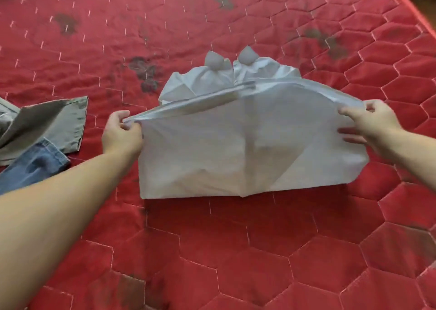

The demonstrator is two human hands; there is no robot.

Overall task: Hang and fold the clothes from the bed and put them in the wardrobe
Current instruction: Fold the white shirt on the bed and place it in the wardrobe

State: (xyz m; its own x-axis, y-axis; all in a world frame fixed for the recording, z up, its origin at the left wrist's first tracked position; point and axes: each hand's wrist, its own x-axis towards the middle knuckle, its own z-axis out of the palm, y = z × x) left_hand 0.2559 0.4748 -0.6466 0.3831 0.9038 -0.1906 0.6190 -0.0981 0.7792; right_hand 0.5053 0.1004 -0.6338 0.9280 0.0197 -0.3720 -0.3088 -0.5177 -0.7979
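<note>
Two bare forearms reach over the red quilted bed (259, 250). The left hand (121, 132) pinches a bunched edge of the white shirt (236, 149), and the right hand (370, 125) grips the opposite edge with thumb on top and fingers beneath, so the near half is lifted and stretched between them. The shirt's far part lies crumpled on the bed. At the left edge lie olive trousers (59, 123) with blue jeans (33, 165) overlapping them.
</note>
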